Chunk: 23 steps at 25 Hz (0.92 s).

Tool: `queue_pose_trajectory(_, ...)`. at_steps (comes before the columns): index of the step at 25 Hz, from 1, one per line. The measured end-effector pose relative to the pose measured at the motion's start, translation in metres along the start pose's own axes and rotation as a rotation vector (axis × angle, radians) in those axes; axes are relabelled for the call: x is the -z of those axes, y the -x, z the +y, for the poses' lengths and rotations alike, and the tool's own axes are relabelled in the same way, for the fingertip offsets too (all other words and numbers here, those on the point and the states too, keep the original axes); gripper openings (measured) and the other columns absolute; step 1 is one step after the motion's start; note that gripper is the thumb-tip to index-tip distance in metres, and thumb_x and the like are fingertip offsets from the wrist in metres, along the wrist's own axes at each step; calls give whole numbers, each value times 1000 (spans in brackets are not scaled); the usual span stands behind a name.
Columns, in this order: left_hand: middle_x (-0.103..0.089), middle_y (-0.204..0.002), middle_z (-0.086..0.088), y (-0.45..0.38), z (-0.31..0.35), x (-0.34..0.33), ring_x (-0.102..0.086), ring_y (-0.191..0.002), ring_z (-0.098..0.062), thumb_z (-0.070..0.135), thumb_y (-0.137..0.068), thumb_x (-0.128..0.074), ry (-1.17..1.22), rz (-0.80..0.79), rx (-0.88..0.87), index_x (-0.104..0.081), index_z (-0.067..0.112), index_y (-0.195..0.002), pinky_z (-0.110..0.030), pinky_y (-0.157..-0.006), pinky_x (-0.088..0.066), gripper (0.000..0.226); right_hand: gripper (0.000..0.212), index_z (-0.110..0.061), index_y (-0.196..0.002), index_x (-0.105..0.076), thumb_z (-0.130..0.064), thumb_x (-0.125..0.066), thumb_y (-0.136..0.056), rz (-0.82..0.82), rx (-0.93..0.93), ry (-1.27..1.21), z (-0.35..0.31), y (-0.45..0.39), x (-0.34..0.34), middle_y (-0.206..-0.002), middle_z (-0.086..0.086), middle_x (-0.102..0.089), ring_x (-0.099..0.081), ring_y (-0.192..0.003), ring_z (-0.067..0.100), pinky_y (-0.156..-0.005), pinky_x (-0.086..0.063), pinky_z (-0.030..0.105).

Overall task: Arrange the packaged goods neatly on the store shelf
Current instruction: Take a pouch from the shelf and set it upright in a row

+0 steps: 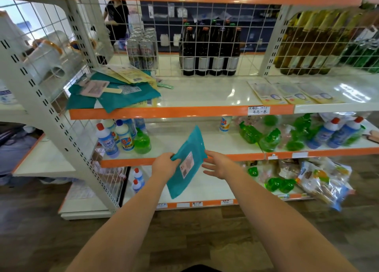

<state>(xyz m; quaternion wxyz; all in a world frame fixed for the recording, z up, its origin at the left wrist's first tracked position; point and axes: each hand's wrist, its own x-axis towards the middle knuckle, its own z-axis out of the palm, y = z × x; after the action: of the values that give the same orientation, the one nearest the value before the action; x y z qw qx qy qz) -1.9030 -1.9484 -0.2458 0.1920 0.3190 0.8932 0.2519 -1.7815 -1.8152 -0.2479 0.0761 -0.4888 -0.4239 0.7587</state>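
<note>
We see our left hand point(166, 165) pinching the left edge of a teal packet point(187, 163), which hangs tilted in the air in front of the middle shelf point(184, 158), its white label facing us. Our right hand point(218, 166) is at three o'clock of the packet, fingers spread and straight, the fingertips just at the packet's right edge; we cannot tell whether they touch it. The two hands are apart, with the packet between them.

At eleven o'clock, on the upper shelf point(205, 109), lies a loose pile of teal and yellow packets point(114, 91), overlapping and askew, some hanging over the orange front edge. At two o'clock on that same shelf, three yellow packets point(291, 94) lie flat in a row. Behind the wire grid stand dark bottles point(209, 50) and cans point(142, 48). On the middle shelf, white bleach bottles point(114, 137) stand at nine o'clock of the packet, and green bottles point(266, 137) at three o'clock.
</note>
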Motion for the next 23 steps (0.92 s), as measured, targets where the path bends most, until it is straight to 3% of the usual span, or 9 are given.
queue_pose_trajectory(2,-69,-98,-7,10,7,-6,-63,-86,-24,28,-94,-51,-109,25,-96,-66,16,-104,-28,-63,-42,22,43,-11,-124,-45,-35,-59,-91,-52,-44,-114,1,1,-20,-119,13,-52,-56,-105,31,-86,-48,44)
queue_pose_trajectory(4,-69,-97,-3,19,14,-12,-64,-87,-22,29,-94,-51,-192,47,-185,-65,18,-106,-29,-68,-47,22,36,-6,-109,-46,-32,-62,-90,-28,-57,-266,4,-1,-35,-108,15,-53,-57,-89,30,-81,-49,43)
queue_pose_trajectory(8,-64,-113,0,28,13,-14,-58,-104,-19,29,-96,-47,-428,83,-392,-61,21,-112,-32,-87,-46,23,13,-2,-80,-47,-1,-49,-93,136,-27,-324,10,-11,-44,-79,14,-50,-51,-65,24,-80,-48,36)
queue_pose_trajectory(10,-58,-125,1,32,11,-13,-51,-116,-18,34,-95,-46,-479,31,-480,-57,22,-119,-32,-97,-38,29,8,0,-91,-51,5,-46,-90,193,-17,-329,15,-14,-39,-76,14,-53,-53,-64,23,-76,-50,33)
queue_pose_trajectory(12,-52,-134,2,33,9,-13,-44,-125,-17,46,-94,-45,-464,-87,-512,-51,24,-130,-34,-105,-32,43,20,-1,-106,-50,7,-48,-88,222,21,-351,23,-18,-27,-78,16,-55,-56,-66,25,-76,-51,35)
queue_pose_trajectory(15,-47,-140,1,21,2,-16,-40,-127,-18,52,-96,-36,-432,-209,-523,-42,24,-139,-34,-105,-33,52,17,-1,-102,-46,9,-49,-88,286,60,-366,31,-15,-1,-78,17,-54,-55,-66,27,-72,-50,41)
queue_pose_trajectory(17,-49,-138,0,8,-1,-20,-42,-126,-19,50,-97,-35,-456,-226,-533,-44,24,-138,-35,-104,-35,49,11,0,-96,-49,6,-54,-88,348,61,-366,38,-9,21,-79,16,-55,-55,-66,27,-69,-49,42)
queue_pose_trajectory(20,-51,-137,0,-10,5,-33,-44,-126,-19,46,-98,-35,-471,-241,-583,-48,24,-134,-34,-104,-36,45,18,0,-98,-53,-3,-64,-85,483,66,-385,52,5,60,-80,14,-58,-57,-68,27,-79,-50,44)
queue_pose_trajectory(23,-48,-140,-3,-20,25,-54,-41,-129,-22,43,-100,-34,-472,-299,-653,-47,19,-136,-33,-105,-33,45,14,-4,-95,-54,-10,-65,-87,570,96,-438,64,30,97,-81,12,-60,-58,-69,26,-72,-51,43)
